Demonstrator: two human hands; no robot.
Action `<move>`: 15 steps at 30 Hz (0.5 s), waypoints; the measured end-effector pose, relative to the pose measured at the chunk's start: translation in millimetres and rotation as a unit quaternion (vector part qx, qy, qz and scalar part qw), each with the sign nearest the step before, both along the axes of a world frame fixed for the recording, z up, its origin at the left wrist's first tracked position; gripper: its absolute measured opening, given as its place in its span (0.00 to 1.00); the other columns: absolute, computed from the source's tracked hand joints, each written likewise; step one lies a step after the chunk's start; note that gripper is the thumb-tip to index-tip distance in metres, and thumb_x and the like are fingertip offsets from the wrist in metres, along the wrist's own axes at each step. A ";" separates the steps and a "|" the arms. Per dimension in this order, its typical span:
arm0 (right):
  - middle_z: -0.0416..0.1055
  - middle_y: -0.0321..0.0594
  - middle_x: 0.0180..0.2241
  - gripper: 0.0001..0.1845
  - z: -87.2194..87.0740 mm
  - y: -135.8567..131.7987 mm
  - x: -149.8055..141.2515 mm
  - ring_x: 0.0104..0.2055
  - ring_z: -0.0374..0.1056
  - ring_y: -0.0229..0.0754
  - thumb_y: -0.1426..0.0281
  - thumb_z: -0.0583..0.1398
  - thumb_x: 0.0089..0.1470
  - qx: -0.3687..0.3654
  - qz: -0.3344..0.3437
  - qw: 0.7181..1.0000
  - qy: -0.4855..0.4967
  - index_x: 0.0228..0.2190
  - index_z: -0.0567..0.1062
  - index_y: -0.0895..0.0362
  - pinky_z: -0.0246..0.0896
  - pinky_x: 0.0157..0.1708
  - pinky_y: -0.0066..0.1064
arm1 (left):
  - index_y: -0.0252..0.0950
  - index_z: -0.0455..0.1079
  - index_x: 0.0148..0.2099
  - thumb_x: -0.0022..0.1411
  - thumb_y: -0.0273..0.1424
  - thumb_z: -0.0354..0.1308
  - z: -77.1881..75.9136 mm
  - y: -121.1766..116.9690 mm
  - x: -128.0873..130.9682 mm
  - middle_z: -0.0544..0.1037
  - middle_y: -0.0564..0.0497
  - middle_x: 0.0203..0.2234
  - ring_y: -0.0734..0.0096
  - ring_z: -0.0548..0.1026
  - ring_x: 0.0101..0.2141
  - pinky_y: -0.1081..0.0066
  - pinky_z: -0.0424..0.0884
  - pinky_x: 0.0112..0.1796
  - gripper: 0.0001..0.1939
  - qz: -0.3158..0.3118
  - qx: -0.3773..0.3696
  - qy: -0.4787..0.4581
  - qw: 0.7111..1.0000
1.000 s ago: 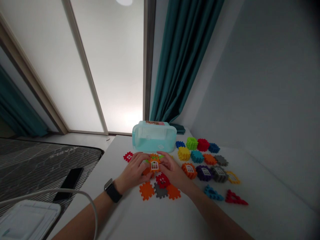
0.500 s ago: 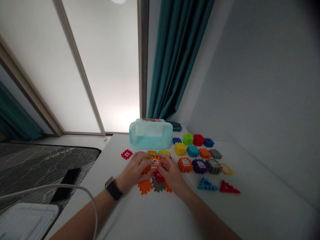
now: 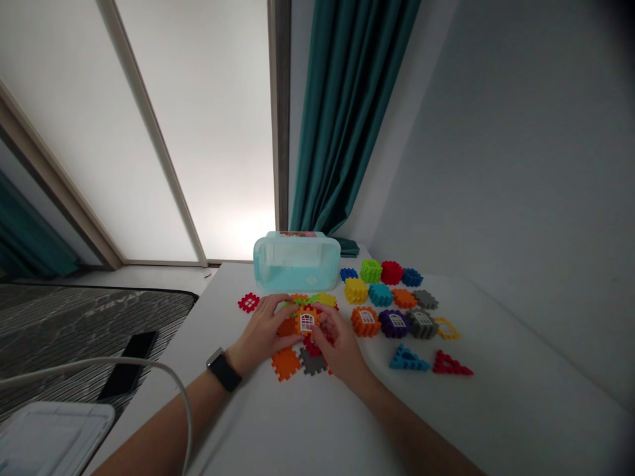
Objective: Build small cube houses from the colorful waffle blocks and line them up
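At the middle of the table my right hand (image 3: 341, 344) pinches an orange interlocking tile with a white window (image 3: 307, 322) between thumb and fingers. My left hand (image 3: 264, 332), with a dark watch on its wrist, curls thumb and fingers around a plain orange tile (image 3: 286, 328) right beside it. Whether the two tiles are joined I cannot tell. Below the hands lie an orange tile (image 3: 286, 364), a grey tile (image 3: 313, 362) and a red piece (image 3: 311, 345) partly hidden by fingers. Yellow (image 3: 326, 301) and green pieces show just behind the hands.
A clear teal bin (image 3: 297, 264) lies at the back. A red window tile (image 3: 249, 303) is at left. Stacked tiles, such as an orange stack (image 3: 366, 321) and purple stack (image 3: 395, 323), stand at right, with blue (image 3: 409, 359) and red triangles (image 3: 451, 363) nearer. A white cable (image 3: 163, 367) arcs at left.
The left fingers have drawn back slightly from the window tile, showing more of its face. The view has shifted a little; the other pieces stay in place.
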State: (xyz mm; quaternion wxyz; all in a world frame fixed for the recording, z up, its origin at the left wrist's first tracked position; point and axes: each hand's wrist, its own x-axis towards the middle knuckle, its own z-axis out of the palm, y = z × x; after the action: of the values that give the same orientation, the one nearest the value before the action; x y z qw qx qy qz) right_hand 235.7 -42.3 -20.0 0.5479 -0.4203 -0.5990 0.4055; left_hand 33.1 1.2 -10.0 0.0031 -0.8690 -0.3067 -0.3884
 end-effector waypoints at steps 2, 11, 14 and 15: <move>0.70 0.37 0.35 0.19 0.8 -0.8 2.7 0.36 0.70 0.41 0.67 0.59 0.59 0.025 -0.018 0.999 -0.042 0.52 0.71 0.52 0.69 0.39 0.33 | 0.41 0.67 0.59 0.63 0.42 0.65 -0.8 0.8 -1.1 0.72 0.40 0.51 0.52 0.72 0.51 0.52 0.73 0.50 0.25 -0.002 0.003 -0.006 1.000; 0.73 0.40 0.39 0.19 0.5 -1.4 6.1 0.41 0.72 0.44 0.70 0.58 0.60 0.066 -0.038 0.992 -0.104 0.52 0.71 0.52 0.69 0.46 0.38 | 0.40 0.68 0.58 0.63 0.40 0.65 -0.9 1.5 -2.7 0.71 0.40 0.52 0.52 0.72 0.53 0.51 0.73 0.51 0.23 -0.004 -0.012 -0.018 1.000; 0.74 0.41 0.40 0.20 0.9 0.2 7.5 0.42 0.72 0.45 0.72 0.57 0.59 0.083 -0.045 0.989 -0.112 0.53 0.70 0.52 0.69 0.47 0.40 | 0.39 0.68 0.58 0.64 0.40 0.64 -1.8 2.8 -3.6 0.70 0.39 0.52 0.52 0.72 0.53 0.51 0.74 0.51 0.23 -0.003 -0.020 -0.026 0.999; 0.74 0.41 0.41 0.20 1.5 0.6 7.8 0.42 0.72 0.45 0.72 0.57 0.59 0.090 -0.048 0.988 -0.116 0.53 0.70 0.52 0.69 0.47 0.40 | 0.39 0.68 0.58 0.64 0.40 0.64 -2.1 3.2 -4.1 0.70 0.39 0.52 0.52 0.72 0.53 0.51 0.74 0.51 0.23 -0.002 -0.022 -0.029 0.999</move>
State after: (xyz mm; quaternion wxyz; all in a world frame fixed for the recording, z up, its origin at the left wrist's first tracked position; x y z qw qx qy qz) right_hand 243.5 -41.7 -18.5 0.5293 -0.4416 -0.6715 0.2717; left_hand 29.0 4.4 -12.1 -0.0256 -0.8577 -0.3136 -0.4067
